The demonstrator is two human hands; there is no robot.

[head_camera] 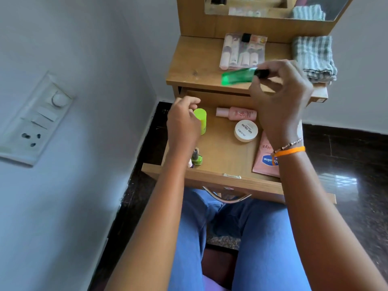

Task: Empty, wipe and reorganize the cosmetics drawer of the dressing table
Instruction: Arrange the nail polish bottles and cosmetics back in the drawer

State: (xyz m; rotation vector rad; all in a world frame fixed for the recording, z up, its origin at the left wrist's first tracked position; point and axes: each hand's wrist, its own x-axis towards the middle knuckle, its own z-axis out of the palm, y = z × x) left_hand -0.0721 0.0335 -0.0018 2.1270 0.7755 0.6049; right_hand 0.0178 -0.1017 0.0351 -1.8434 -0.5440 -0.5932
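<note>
The wooden drawer (222,156) is pulled out toward me. In it lie a lime-green cylinder (201,120), a pink bottle (237,113), a white round jar (246,131), a pink Vaseline tube (265,158) and small nail polish bottles (196,157). My right hand (279,95) holds a green tube with a black cap (239,75) above the table top. My left hand (182,120) hovers with loosely curled fingers over the drawer's left side, beside the lime-green cylinder, holding nothing.
On the dressing table top (195,66) lie a clear pouch of small cosmetics (241,51) and a folded striped cloth (315,57). A mirror (273,7) stands behind. A wall with a switch panel (35,118) is at left. My knees sit under the drawer handle (226,196).
</note>
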